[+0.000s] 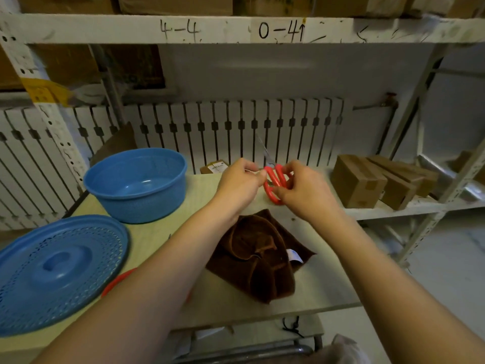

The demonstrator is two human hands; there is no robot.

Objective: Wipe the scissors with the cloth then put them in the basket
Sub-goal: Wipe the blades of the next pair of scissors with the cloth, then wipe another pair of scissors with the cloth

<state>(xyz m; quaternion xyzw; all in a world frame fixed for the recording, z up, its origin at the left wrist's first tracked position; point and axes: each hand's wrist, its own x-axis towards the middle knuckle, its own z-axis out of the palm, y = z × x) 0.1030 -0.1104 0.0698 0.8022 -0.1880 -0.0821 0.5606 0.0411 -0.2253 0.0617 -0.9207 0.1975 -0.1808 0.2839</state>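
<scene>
Red-handled scissors are held up above the far side of the table, blades pointing up and away. My left hand pinches the handles from the left. From the right, my right hand grips the red handle loops. A crumpled brown cloth lies on the table below my hands, touched by neither. The blue basket stands to the left with nothing visible inside. Another red-handled item peeks out under my left forearm, mostly hidden.
A blue perforated lid lies at the table's front left. Cardboard boxes sit on a metal shelf to the right. A small box stands behind the table. A white radiator runs along the back wall.
</scene>
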